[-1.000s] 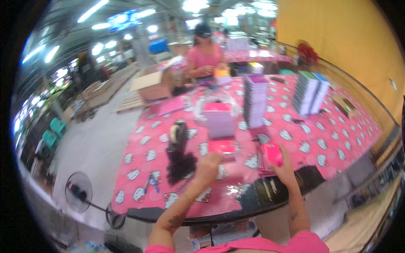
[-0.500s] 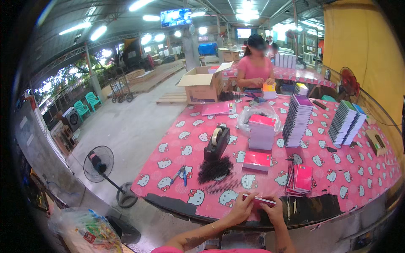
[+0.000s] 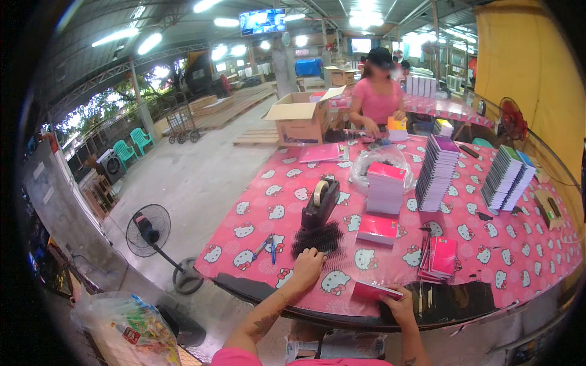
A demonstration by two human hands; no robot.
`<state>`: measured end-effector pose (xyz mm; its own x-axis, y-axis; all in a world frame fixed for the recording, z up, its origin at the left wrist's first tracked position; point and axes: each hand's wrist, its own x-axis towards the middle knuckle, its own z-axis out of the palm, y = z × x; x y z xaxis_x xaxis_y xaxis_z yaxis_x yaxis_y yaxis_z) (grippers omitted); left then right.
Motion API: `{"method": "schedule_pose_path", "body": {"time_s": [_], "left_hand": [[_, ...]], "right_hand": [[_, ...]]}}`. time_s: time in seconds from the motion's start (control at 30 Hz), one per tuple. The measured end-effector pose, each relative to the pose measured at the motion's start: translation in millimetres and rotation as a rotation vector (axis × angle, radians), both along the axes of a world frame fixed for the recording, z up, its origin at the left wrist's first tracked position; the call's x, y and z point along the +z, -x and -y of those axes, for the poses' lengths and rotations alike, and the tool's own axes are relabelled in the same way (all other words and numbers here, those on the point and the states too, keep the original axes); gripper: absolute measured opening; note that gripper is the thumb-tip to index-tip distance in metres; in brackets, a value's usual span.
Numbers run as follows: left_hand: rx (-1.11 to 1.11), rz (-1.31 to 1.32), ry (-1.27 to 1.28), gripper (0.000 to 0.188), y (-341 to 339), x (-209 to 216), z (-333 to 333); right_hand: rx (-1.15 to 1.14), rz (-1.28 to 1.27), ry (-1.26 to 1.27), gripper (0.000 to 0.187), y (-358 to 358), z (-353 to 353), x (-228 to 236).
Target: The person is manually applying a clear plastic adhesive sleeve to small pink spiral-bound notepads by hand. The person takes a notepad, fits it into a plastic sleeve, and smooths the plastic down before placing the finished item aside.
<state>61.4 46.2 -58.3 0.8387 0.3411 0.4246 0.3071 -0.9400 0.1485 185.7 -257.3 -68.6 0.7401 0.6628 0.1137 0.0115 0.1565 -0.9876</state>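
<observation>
My right hand (image 3: 400, 305) grips a thin red-pink notebook (image 3: 368, 290) by its right end, tilted above the near table edge. My left hand (image 3: 309, 268) reaches to the pile of black spiral binding coils (image 3: 317, 238), its fingers curled onto a loose coil at the near side; the fingertips are partly hidden. Beyond the pile stands a black tape dispenser (image 3: 320, 204). Left of the coils lie blue-handled pliers or cutters (image 3: 271, 249). Red notebooks lie in a short stack (image 3: 377, 229), a taller stack (image 3: 385, 189) and a loose leaning pile (image 3: 441, 258).
A tall purple-topped notebook stack (image 3: 436, 174) and green and blue-topped stacks (image 3: 503, 177) stand on the pink patterned table (image 3: 244, 210). A clear plastic bag (image 3: 360, 168) sits behind. Across the table a person (image 3: 378, 97) handles a yellow-topped stack. A floor fan (image 3: 148, 230) stands left.
My left hand has let go of the red notebook and moved left and forward to the black coils. My right hand keeps the notebook. The view has shifted slightly.
</observation>
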Motion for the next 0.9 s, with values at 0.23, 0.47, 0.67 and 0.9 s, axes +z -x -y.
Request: {"method": "schedule_pose_path", "body": {"time_s": [0.23, 0.47, 0.67, 0.9], "left_hand": [[-0.101, 0.169, -0.033, 0.025, -10, 5, 27], [-0.147, 0.147, 0.042, 0.033, -15, 2, 31], [-0.189, 0.189, 0.07, 0.032, -7, 0, 30], [-0.109, 0.309, 0.009, 0.038, -14, 13, 44]], "right_hand": [[-0.008, -0.042, 0.026, 0.022, -2, 7, -1], [0.005, -0.023, 0.038, 0.024, -4, 8, 3], [0.037, 0.005, 0.057, 0.022, -3, 5, 6], [0.045, -0.033, 0.062, 0.028, -5, 8, 3]]}}
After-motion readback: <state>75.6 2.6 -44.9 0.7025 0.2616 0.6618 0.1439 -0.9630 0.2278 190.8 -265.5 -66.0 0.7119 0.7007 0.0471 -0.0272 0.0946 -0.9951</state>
